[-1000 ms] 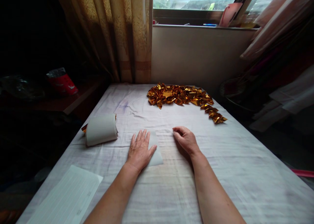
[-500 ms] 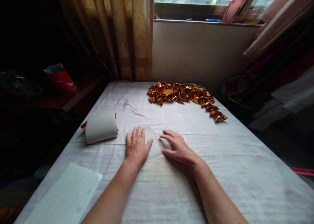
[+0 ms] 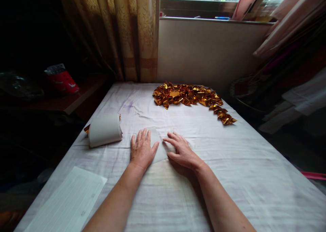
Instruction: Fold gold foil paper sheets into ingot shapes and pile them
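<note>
My left hand (image 3: 142,150) lies flat, fingers spread, on a small pale sheet of paper (image 3: 159,148) on the white cloth-covered table (image 3: 229,164). Just to its right, my right hand (image 3: 181,151) rests palm down with its fingertips at the sheet's right edge. Neither hand grips anything. A curled stack of pale sheets with gold undersides (image 3: 104,130) lies to the left of my left hand. A heap of folded gold foil pieces (image 3: 189,97) spreads along the far side of the table.
A lined white paper (image 3: 68,202) lies at the near left corner. A red packet (image 3: 61,79) sits on a dark side shelf at left. Curtains (image 3: 122,32) and a windowsill (image 3: 214,19) with small items stand behind the table. Clutter fills the right side.
My right hand moved left from a loosely curled pose and now lies flat beside the sheet. My left hand stayed on the sheet. The view tilted slightly.
</note>
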A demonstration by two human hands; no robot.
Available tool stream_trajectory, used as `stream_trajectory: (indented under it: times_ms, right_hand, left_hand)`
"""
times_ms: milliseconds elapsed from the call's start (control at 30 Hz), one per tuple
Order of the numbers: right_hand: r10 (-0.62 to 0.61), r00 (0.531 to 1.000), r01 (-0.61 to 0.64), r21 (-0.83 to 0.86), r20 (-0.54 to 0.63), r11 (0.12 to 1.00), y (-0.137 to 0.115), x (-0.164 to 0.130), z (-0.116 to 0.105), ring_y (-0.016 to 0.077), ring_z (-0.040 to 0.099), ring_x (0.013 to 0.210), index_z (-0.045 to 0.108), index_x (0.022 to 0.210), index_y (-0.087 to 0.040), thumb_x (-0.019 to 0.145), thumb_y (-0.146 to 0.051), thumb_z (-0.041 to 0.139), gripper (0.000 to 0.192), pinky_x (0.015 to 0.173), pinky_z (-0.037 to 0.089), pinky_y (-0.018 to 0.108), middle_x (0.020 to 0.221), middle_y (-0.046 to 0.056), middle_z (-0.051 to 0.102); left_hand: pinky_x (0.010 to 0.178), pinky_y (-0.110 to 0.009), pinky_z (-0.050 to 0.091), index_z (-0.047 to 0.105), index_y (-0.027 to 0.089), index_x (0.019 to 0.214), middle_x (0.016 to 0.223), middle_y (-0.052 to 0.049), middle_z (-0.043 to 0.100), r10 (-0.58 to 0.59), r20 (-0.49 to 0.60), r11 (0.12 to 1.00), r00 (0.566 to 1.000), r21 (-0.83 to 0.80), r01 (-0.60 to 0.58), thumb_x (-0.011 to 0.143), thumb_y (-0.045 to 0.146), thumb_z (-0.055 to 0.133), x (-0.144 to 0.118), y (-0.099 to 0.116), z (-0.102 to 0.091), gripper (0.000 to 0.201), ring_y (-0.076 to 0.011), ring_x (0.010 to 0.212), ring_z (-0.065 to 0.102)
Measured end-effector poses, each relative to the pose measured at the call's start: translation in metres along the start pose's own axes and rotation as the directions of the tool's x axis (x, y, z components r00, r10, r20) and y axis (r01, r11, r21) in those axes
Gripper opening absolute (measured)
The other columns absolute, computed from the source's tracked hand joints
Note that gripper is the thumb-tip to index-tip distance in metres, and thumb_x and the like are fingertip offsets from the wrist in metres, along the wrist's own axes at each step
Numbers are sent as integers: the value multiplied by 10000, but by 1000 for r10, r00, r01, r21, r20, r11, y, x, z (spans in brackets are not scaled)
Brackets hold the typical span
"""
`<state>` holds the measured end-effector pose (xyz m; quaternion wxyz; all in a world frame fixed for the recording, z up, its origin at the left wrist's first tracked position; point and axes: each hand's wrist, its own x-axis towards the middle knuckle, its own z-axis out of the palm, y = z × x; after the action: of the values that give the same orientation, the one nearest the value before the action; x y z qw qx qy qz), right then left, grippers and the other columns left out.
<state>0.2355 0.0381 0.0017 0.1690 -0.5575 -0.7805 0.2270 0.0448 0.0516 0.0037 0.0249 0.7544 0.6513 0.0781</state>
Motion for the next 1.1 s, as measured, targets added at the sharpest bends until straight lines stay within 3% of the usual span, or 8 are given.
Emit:
stream_trajectory:
  times_ms: [167, 300, 433, 567, 700, 800, 967, 1100]
  right_hand:
    - [5, 1000, -5, -43, -8, 999, -4, 0, 1, 331, 258, 1443, 563, 1342, -274, 717, -205, 659, 636, 1149, 194, 568, 1525, 115, 384]
    - [-57, 998, 57, 1, -10, 998, 0, -2, 1, 307, 275, 1440, 562, 1337, -350, 738, -207, 668, 624, 1140, 182, 591, 1522, 83, 397]
    - [-94, 995, 95, 47, -31, 994, 0, -2, 2, 318, 284, 1436, 749, 1025, -355, 777, -188, 662, 311, 1126, 181, 627, 1462, 47, 486]
    - [-128, 989, 138, 157, -70, 978, -5, -2, -4, 308, 357, 1402, 770, 831, -285, 793, -225, 647, 142, 1129, 249, 589, 1337, 38, 609]
    - [-63, 997, 75, 379, -45, 922, -11, -4, -15, 227, 673, 1035, 741, 765, -234, 796, -213, 559, 186, 922, 518, 368, 1040, 18, 749]
    - [48, 998, -30, 457, -28, 889, -12, -3, -16, 178, 699, 758, 741, 818, -222, 825, -274, 519, 229, 708, 546, 272, 832, -4, 757]
    - [88, 982, -20, 378, -164, 925, -12, 3, -4, 172, 675, 718, 734, 845, -226, 844, -306, 509, 239, 704, 526, 277, 784, 9, 739]
    - [0, 953, 91, 285, -304, 954, -10, 7, 2, 189, 674, 866, 720, 827, -239, 828, -272, 539, 184, 816, 524, 318, 904, 39, 733]
  left_hand:
    - [1167, -530, 199, 417, 140, 1449, 1544, -128, 364, 0, 10, 1000, 1000, 2, 0, 947, 472, 391, 1, -1, 1, 602, -291, 1427, 302]
    - [1170, -518, 197, 424, 152, 1446, 1537, -127, 378, -3, 1, 1000, 1000, -4, 3, 945, 477, 393, 1, -1, 3, 597, -285, 1426, 305]
    - [1163, -525, 204, 435, 164, 1437, 1534, -126, 384, -1, -3, 1000, 1000, -20, 1, 933, 473, 431, 0, 0, 2, 591, -290, 1423, 306]
    - [1101, -472, 312, 599, 234, 1289, 1416, -100, 536, 67, -40, 994, 997, -85, -70, 916, 474, 493, 1, -5, -8, 456, -275, 1304, 456]
    - [957, -354, 418, 728, 282, 966, 1103, -18, 705, 108, -20, 969, 994, -222, -110, 929, 358, 514, 6, -15, -16, 230, -201, 1062, 592]
    - [952, -344, 415, 690, 255, 1067, 1105, -28, 687, 78, -16, 973, 997, -216, -80, 887, 289, 584, 9, -20, -16, 212, -210, 1068, 575]
    - [960, -367, 405, 659, 237, 1098, 1121, -58, 646, 15, 11, 992, 1000, -129, -13, 863, 363, 623, 9, -20, -18, 269, -249, 1084, 545]
    - [970, -381, 390, 610, 212, 1160, 1165, -78, 624, -22, 19, 995, 1000, -97, 24, 859, 375, 633, 8, -19, -22, 343, -263, 1116, 528]
